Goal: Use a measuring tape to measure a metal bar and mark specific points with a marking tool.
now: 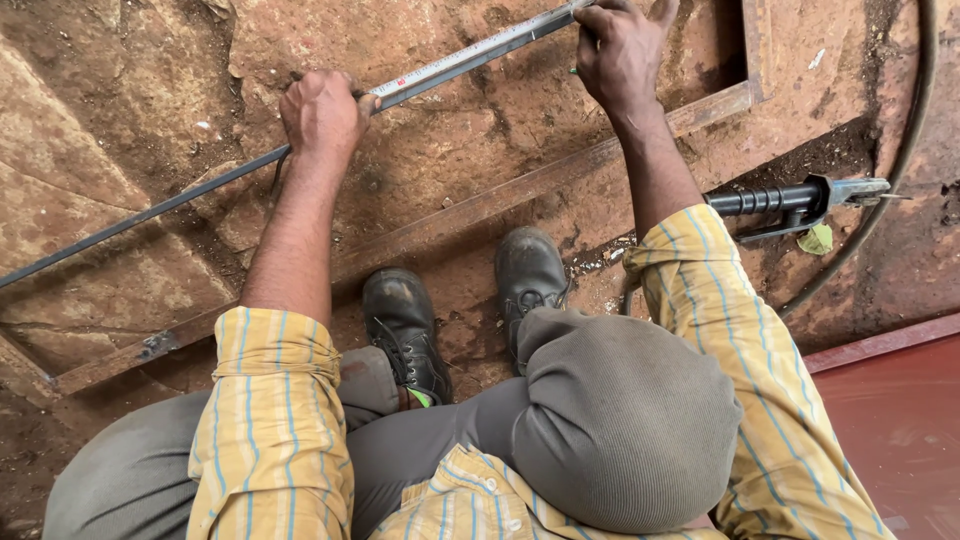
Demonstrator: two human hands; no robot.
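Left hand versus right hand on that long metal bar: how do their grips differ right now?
The left hand is a closed fist wrapped round the long metal bar, lower in the head view; the right hand sits further up, at the top edge. The right hand's fingers are looser, one finger raised, pressing a measuring tape onto the bar, while the left hand pins the tape's nearer end. Both touch bar and tape, backs facing the camera.
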